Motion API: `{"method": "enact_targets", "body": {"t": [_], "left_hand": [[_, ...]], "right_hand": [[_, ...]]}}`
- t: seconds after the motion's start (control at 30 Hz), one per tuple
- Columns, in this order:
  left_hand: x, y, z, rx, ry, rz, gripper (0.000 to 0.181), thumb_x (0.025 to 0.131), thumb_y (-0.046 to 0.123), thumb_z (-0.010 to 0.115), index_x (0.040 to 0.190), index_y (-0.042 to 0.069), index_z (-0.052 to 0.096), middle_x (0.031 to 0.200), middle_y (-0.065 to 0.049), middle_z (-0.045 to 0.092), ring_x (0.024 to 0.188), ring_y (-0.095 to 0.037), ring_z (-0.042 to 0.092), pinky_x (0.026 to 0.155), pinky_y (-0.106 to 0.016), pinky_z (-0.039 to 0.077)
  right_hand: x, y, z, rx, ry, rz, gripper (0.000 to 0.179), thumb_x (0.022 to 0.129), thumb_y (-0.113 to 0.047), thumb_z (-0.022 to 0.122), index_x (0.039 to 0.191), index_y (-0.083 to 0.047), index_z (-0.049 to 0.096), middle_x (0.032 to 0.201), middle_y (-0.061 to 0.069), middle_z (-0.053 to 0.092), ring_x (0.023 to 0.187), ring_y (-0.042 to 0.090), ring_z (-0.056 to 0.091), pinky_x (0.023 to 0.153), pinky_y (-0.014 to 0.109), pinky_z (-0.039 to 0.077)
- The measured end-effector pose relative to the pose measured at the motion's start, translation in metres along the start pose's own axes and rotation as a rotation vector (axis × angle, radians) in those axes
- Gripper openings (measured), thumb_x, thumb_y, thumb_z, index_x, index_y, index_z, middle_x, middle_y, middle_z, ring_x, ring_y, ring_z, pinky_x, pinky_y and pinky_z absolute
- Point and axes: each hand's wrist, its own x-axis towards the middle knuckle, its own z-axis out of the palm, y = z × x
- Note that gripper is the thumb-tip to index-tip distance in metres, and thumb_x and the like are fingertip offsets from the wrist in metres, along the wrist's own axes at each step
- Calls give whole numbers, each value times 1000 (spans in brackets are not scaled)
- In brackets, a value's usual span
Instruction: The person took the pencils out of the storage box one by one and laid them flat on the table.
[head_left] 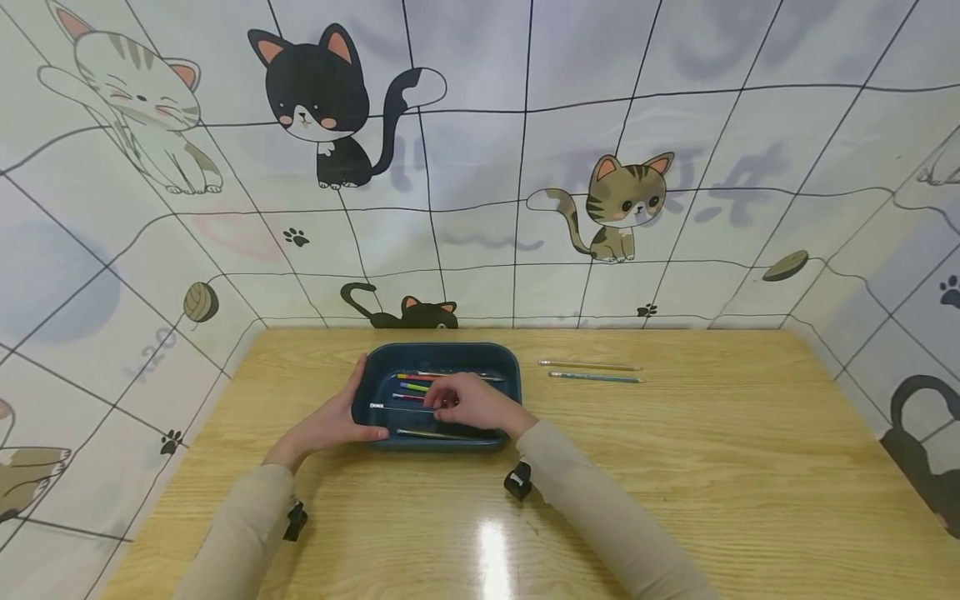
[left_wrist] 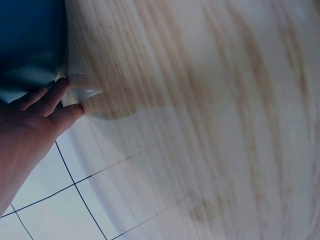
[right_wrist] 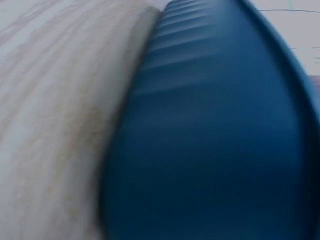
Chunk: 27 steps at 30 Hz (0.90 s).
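Note:
A dark blue plastic bin (head_left: 450, 446) sits on the table with several pencils lying inside. My left hand (head_left: 333, 423) grips its left end, thumb over the front rim and fingers along the side wall. Reaching into the bin, my right hand (head_left: 474, 402) pinches a dark pencil (head_left: 401, 408) with a white end pointing left. Behind that hand lie an orange-red pencil (head_left: 411, 377), a lime-green one (head_left: 409, 386) and a dark red one (head_left: 405, 397), partly covered by the fingers. Another pencil (head_left: 431, 434) lies along the front wall. Only the bin's outer wall (right_wrist: 210, 135) fills the right wrist view.
Right of the bin, a yellowish pencil (head_left: 588, 365) and a greenish-blue pencil (head_left: 596, 377) lie side by side on the wooden table (head_left: 712, 467). A cat-print cloth (head_left: 480, 233) hangs behind the table and along both sides. Both wrists carry small black cameras.

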Motion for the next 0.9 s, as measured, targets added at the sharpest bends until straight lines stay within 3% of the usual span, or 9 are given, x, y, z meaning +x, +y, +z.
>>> {"method": "enact_targets", "body": {"t": [0.33,0.57,0.9], "left_hand": [[0,0,0,13,6,4,127,75,35,83,154,17,-15,157,-27,2,138,-47,17,108,-60,18],[-5,1,0,22,5,1,128,74,34,84,154,16,-15,157,-27,-1,139,-47,14,108,-62,17],[-1,2,0,18,16,3,128,74,35,84,154,16,-14,156,-29,4,138,-47,19,108,-60,19]], "right_hand": [[-17,-9,-20,1,91,-23,13,89,-6,67,102,-8,68,92,-3,64,80,9,56,71,24,47],[-35,-3,-35,23,138,-56,16,89,-4,66,105,-6,68,96,0,65,81,11,56,70,27,48],[-77,13,-67,-19,178,-30,15,91,-4,66,106,-7,67,90,-1,62,75,15,53,62,29,45]]}}
